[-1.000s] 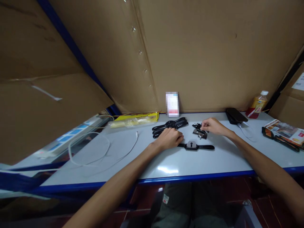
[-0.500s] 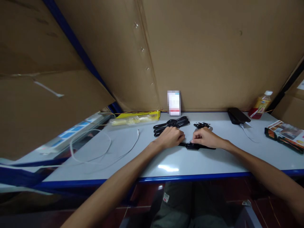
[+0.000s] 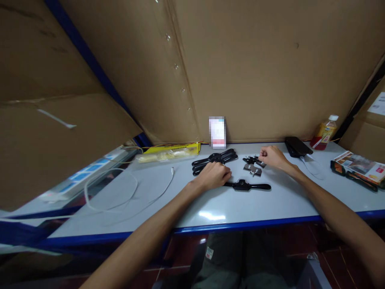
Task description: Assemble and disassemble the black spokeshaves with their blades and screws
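Observation:
A black two-handled tool (image 3: 242, 185) lies across the table, and my left hand (image 3: 215, 175) is closed on its left handle. Behind that hand rests a pile of similar black tools (image 3: 227, 155). My right hand (image 3: 269, 156) is closed at the right edge of a small heap of dark and silver metal parts (image 3: 252, 159); whatever its fingers pinch is too small to make out. Flat metal plates with a silver screw (image 3: 252, 169) lie between the heap and the tool.
A phone (image 3: 217, 133) stands against the cardboard wall. Toward the right are a dark case (image 3: 297, 147), a bottle (image 3: 324, 133) and a printed package (image 3: 361, 165). On the left lie a plastic-wrapped item (image 3: 168, 154), a white cable (image 3: 137, 185) and a power strip (image 3: 90, 173).
My right hand has moved from the black tool to the back right, beside the metal parts. The tool's centre and right handle are now uncovered. My left hand stays on the tool.

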`<state>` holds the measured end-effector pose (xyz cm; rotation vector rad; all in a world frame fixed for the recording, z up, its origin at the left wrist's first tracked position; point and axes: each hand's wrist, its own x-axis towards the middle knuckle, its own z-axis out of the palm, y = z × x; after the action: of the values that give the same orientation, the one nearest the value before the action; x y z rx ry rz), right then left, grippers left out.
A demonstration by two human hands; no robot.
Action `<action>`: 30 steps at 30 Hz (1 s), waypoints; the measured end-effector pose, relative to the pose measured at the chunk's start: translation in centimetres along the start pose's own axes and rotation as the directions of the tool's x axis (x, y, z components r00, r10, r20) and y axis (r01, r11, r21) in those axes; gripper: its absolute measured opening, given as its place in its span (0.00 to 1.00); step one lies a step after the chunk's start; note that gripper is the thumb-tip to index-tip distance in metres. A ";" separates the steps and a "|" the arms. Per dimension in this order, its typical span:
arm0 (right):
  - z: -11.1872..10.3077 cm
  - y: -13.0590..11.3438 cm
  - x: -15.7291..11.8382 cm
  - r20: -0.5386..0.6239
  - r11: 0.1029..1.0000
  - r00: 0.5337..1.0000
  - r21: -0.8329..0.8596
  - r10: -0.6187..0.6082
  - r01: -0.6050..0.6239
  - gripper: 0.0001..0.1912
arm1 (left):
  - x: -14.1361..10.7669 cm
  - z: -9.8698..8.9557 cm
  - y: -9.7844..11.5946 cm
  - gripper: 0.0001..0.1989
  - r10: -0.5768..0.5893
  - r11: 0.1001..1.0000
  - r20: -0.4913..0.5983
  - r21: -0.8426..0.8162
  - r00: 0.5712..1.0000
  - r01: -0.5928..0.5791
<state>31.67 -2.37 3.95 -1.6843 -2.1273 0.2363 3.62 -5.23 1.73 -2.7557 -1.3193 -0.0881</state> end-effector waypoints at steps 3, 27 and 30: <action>0.0 -0.3 -0.4 0.103 0.995 0.990 0.046 -0.098 0.094 0.05 | 0.0 -0.1 0.0 0.19 0.003 1.000 0.000 -0.009 1.000 -0.003; 2.0 -4.3 -3.0 0.163 0.887 0.950 0.427 -0.267 0.176 0.08 | -0.4 -0.8 -0.1 0.17 0.189 0.929 0.039 -0.330 0.981 -0.166; 2.2 -5.3 -3.8 0.212 0.857 0.917 0.473 -0.337 0.205 0.07 | -0.3 -1.0 -0.5 0.11 0.203 0.889 0.078 -0.432 0.976 -0.150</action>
<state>26.73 -7.09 3.17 -1.1196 -2.2624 0.8569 3.00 -5.28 2.71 -3.2858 -1.1827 -0.2236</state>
